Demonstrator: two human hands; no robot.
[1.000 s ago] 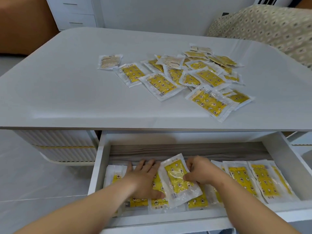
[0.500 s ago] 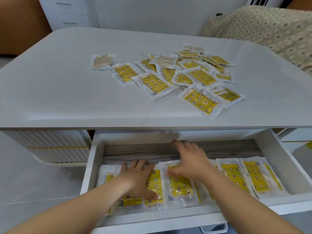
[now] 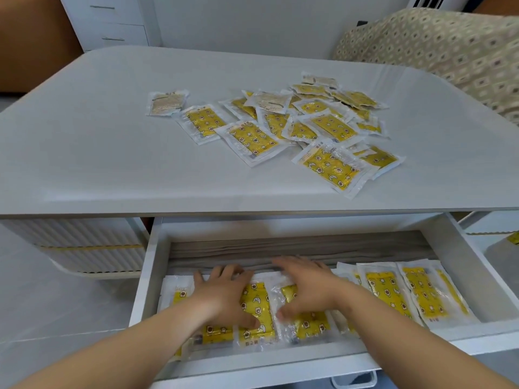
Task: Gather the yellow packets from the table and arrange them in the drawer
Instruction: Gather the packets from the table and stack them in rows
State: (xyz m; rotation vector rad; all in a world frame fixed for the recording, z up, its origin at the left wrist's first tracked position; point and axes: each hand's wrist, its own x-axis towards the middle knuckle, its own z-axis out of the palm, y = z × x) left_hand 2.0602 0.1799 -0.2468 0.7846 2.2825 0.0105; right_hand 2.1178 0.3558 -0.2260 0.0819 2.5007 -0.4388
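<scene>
Both hands, left hand [image 3: 222, 297] and right hand [image 3: 307, 290], press spread fingers flat on yellow packets [image 3: 257, 310] inside the drawer [image 3: 463, 279], levelling the row; next, likely fetch from the pile [image 3: 306, 122] above the drawer.

The yellow packets [image 3: 309, 127] on the worktop [image 3: 84, 164] lie in a loose, overlapping heap right of centre. They are flat, clear-edged sachets printed with stars and moons. One pale packet [image 3: 167, 102] sits apart at the heap's left end, plain side up. In the open drawer [image 3: 147, 276], drawer packets [image 3: 421, 293] lie flat in a row along the front, overlapping like shingles. My left hand [image 3: 222, 296] and right hand [image 3: 306, 287] press flat on the middle ones; how many lie beneath, I can't quite tell.
</scene>
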